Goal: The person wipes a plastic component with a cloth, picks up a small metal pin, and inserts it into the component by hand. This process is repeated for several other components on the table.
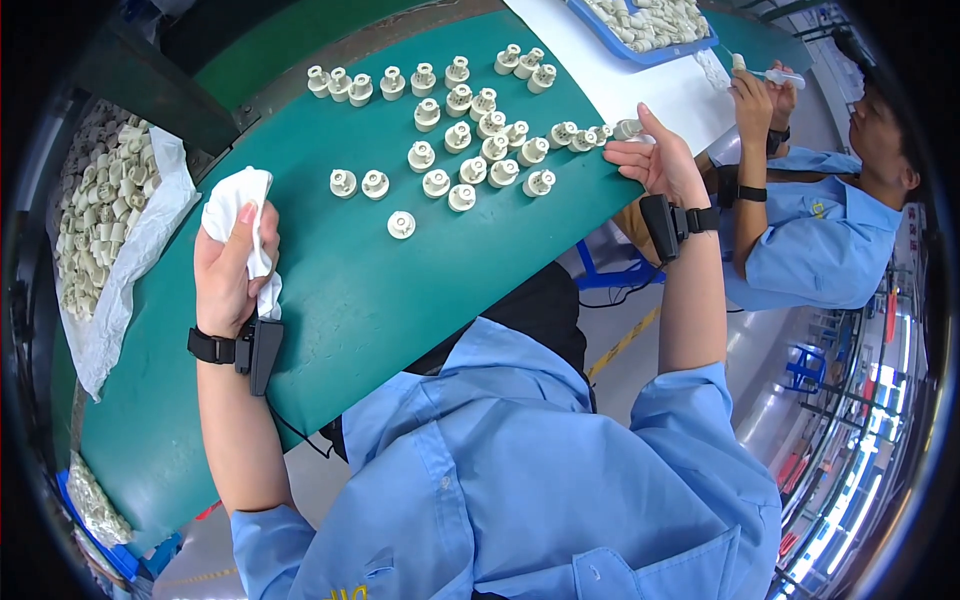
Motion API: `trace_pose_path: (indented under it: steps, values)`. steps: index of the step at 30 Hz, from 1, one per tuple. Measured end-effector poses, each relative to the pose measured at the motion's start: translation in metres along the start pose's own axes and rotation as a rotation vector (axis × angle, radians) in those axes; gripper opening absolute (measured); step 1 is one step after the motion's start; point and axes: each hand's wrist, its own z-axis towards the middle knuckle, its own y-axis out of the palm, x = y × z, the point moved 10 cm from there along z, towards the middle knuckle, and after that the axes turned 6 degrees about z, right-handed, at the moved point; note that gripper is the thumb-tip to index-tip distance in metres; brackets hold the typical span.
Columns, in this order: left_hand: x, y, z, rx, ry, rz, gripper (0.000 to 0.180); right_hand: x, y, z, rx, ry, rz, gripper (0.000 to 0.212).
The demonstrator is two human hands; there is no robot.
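My left hand (232, 250) is closed around a crumpled white cloth (238, 205) over the left part of the green table. At the table's right side, my right hand (657, 160) is open, thumb and fingers spread apart. Its fingertips are beside a short row of cream plastic fittings (585, 140). One pale fitting (627, 130) shows between thumb and fingers; whether they touch it I cannot tell. Many more round cream fittings (436, 183) stand upright in loose clusters across the table, their narrow ends up. A single fitting (401, 225) stands nearest to me.
On the left, a heap of cream parts (105, 200) lies on white plastic sheeting (150, 230). A blue tray (655, 52) of similar parts sits at the back on white paper (590, 50). To the right, a co-worker (810, 220) holds a small syringe-like item (783, 77).
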Motion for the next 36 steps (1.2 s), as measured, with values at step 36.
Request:
trace_pose_path:
  steps: [36]
  values:
    - [0.007,0.03,-0.022,-0.441,0.017,0.274,0.014,0.074,0.258,-0.181,-0.784,0.081,-0.143,0.027]
